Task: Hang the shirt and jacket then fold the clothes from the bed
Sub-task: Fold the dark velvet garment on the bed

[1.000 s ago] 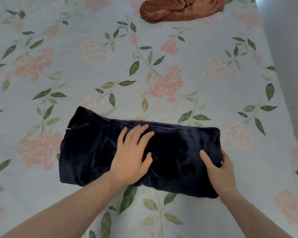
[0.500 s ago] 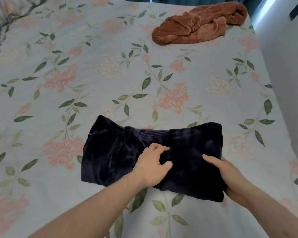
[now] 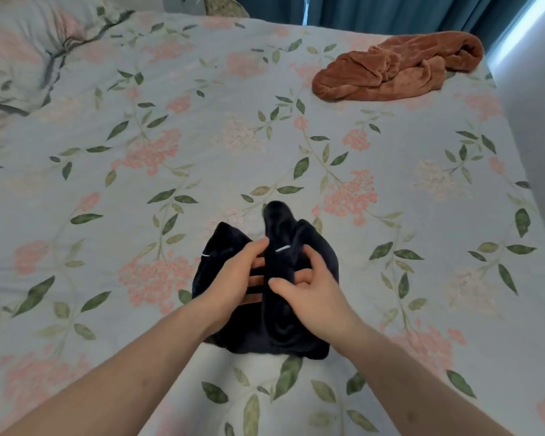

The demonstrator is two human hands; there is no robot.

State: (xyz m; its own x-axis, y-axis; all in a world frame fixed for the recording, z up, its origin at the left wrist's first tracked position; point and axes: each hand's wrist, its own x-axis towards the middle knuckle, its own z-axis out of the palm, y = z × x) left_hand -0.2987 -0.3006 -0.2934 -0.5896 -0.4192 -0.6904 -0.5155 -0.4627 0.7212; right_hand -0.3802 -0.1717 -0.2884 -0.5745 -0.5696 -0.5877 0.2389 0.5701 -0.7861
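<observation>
Dark navy plush garment [image 3: 283, 313], bunched between both hands on the floral bedsheet [image 3: 177, 146], long axis running away from the person; rust-brown fleece garment [image 3: 400, 69] lies crumpled well beyond the right hand, path unobstructed. Left hand [image 3: 233, 283] and right hand [image 3: 309, 286] each clutch a fold, fingers curled in, forearms converging.

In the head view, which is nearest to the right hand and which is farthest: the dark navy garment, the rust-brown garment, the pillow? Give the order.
1. Dark navy garment: in the grasp of the right hand, at the near middle of the bed.
2. Rust-brown garment: far right, lying crumpled near the curtain.
3. Pillow: far left corner, across the bed.
</observation>
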